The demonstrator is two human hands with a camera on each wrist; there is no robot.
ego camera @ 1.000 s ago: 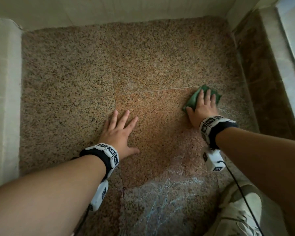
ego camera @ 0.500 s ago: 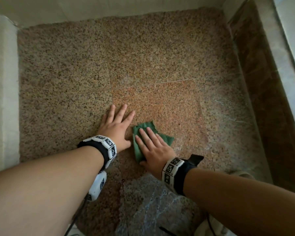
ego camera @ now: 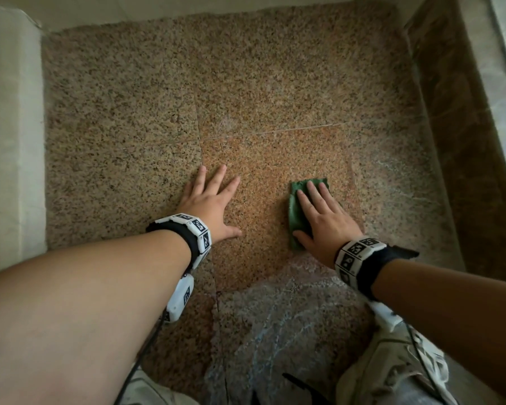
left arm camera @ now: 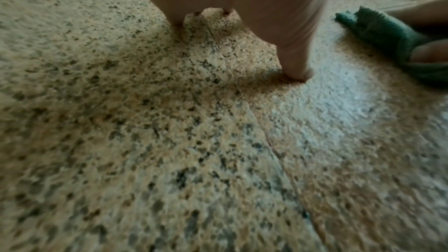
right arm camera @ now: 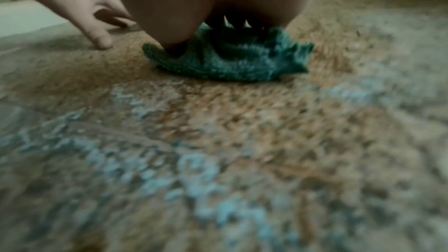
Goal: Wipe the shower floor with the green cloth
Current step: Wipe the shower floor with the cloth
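Green cloth lies bunched on the shower floor, near the middle and a little to the right, under the right hand. This hand is laid flat on it, the fingers straight and close together, pressing down and not pinching. The left hand rests apart from the cloth on bare stone, its fingers spread wide, and it seems to carry the weight of the body.

What could go wrong: the cloth is only pressed, not gripped, so a quick stroke may let it slide out from under the palm or roll into a thick lump that cleans only a narrow strip. Pale bluish streaks lie on the floor close to the knees, and fainter ones toward the right border; I think these are wet or soapy places. If the supporting hand moves onto such a place, it may slip. The corners by the wall are far from the body and easy to miss.

The floor is speckled granite, brown and orange with black grains, rough and grainy in the wrist views, cut into slabs with thin joints. The cloth is soft and fuzzy, with folds and a wavy edge. The border is dark polished stone.
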